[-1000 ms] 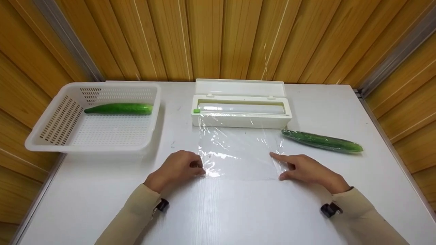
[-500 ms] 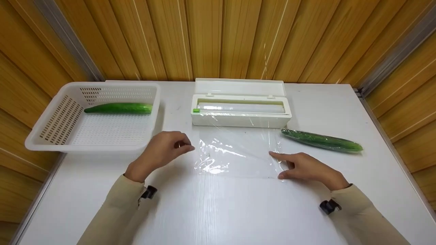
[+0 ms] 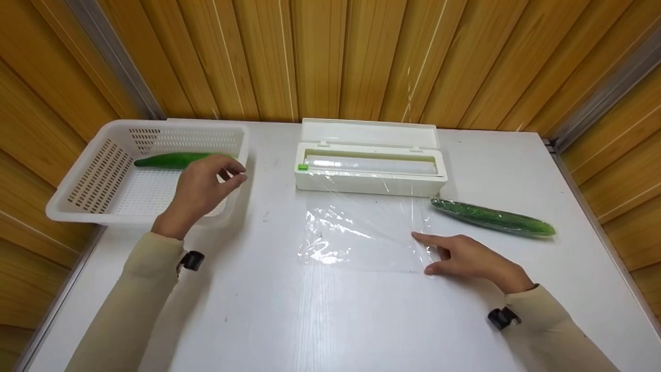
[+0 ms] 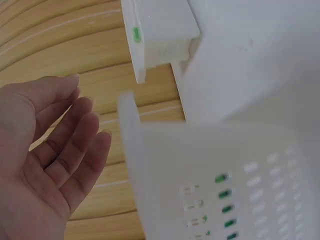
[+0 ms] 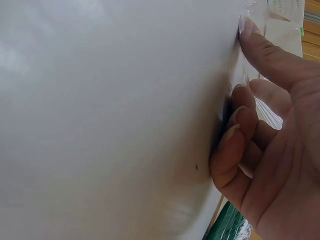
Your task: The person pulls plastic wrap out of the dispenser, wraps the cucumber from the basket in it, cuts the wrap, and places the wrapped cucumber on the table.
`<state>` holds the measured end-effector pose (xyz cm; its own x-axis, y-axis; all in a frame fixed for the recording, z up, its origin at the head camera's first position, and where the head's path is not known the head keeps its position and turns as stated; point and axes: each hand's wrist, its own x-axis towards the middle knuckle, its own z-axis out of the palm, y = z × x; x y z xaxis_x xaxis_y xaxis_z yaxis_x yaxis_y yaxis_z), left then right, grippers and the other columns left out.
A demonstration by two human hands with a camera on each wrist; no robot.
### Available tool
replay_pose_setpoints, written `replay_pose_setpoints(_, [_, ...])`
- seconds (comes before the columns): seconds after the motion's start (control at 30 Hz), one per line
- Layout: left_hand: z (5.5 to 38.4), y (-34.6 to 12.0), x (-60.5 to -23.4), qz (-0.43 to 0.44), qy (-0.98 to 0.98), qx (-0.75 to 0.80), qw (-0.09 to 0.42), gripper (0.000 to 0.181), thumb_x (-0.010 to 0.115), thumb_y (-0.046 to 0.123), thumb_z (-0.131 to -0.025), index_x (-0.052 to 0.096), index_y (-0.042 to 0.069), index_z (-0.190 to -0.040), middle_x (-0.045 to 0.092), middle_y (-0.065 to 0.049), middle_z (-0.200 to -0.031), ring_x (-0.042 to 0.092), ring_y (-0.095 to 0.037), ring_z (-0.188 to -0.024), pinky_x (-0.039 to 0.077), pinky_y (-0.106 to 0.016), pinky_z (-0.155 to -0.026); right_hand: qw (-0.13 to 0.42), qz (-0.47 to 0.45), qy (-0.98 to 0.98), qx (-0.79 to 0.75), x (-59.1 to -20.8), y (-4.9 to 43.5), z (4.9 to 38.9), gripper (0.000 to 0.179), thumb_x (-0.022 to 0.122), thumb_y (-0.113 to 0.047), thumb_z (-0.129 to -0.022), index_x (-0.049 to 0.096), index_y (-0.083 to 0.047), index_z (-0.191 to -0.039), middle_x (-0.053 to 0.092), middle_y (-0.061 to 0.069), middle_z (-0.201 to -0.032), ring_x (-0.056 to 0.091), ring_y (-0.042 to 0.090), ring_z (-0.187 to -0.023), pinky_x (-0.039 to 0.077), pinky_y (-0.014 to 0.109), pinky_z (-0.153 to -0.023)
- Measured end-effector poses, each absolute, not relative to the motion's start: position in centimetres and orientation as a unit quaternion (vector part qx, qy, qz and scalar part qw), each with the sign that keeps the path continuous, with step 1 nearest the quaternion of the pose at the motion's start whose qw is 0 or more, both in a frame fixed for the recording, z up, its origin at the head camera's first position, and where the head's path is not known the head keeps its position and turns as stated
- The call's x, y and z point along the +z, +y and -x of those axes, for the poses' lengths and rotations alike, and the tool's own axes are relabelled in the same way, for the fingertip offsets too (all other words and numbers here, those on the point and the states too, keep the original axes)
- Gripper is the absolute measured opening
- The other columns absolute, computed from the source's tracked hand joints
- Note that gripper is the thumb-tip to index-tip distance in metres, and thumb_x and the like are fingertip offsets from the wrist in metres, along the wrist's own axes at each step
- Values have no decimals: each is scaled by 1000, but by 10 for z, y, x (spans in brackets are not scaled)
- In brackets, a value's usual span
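Head view: note left hand (image 3: pixel 204 181) over the right part of white basket (image 3: pixel 129 219), near green cucumber (image 3: pixel 162 160) lying inside; read fingers as loosely bent, gripping nothing. Find clear film (image 3: pixel 372 250) drawn out from wrap dispenser (image 3: pixel 361 183) onto white table (image 3: pixel 258 320), creased toward its left side. See right hand (image 3: pixel 467 258) at the film's right edge, thumb and forefinger spread and pressing; note wrapped cucumber (image 3: pixel 493 219) just beyond. Suspect slipping or curling back of film on early lifting of right hand; suspect folds sticking together from slack at the unheld left edge. Left wrist view: find left hand apart from basket wall; judge snagging on the rim possible from too low a reach. Right wrist view: see thumb at film edge, other fingers curled; cannot tell whether pinching any film. Judge tearing possible from sideways drag.
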<state>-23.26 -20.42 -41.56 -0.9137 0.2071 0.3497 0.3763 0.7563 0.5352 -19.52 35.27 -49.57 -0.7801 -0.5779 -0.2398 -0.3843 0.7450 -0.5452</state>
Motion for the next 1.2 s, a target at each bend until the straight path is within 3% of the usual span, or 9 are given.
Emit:
replay_pose_setpoints(0.3, [268, -239, -418, 47, -959, -275, 42, 28, 74, 13, -100, 72, 0, -125, 68, -22, -126, 64, -39, -106, 49, -58, -95, 200, 262, 912, -243, -496, 352, 193, 80, 86, -42, -90, 51, -22, -160, 45, -9, -71, 39, 6, -65, 37, 28, -64])
replay_pose_setpoints(0.57, [293, -252, -426, 29, -970, -241, -21, 43, 75, 11, -99, 64, -2, -138, 59, -28, -143, 56, -46, -126, 40, -63, -111, 199, 261, 912, -246, -498, 352, 194, 80, 86, -44, -90, 52, -24, -160, 44, -10, -72, 38, 5, -65, 37, 27, -65])
replay_pose_setpoints(0.87, [302, -267, -446, -10, -968, -237, -83, 58, 76, 9, -99, 53, 1, -152, 48, -28, -155, 44, -49, -141, 31, -68, -117, 203, 262, 912, -243, -498, 352, 195, 81, 85, -45, -90, 51, -24, -160, 45, -9, -71, 38, 6, -64, 37, 28, -64])
replay_pose_setpoints(1.2, [308, -269, -451, -8, -969, -224, -100, 70, 77, 8, -98, 44, 5, -160, 42, -25, -162, 37, -48, -147, 27, -71, -117, 192, 259, 915, -242, -498, 353, 195, 80, 85, -44, -90, 51, -24, -160, 45, -10, -70, 39, 5, -64, 37, 27, -64])
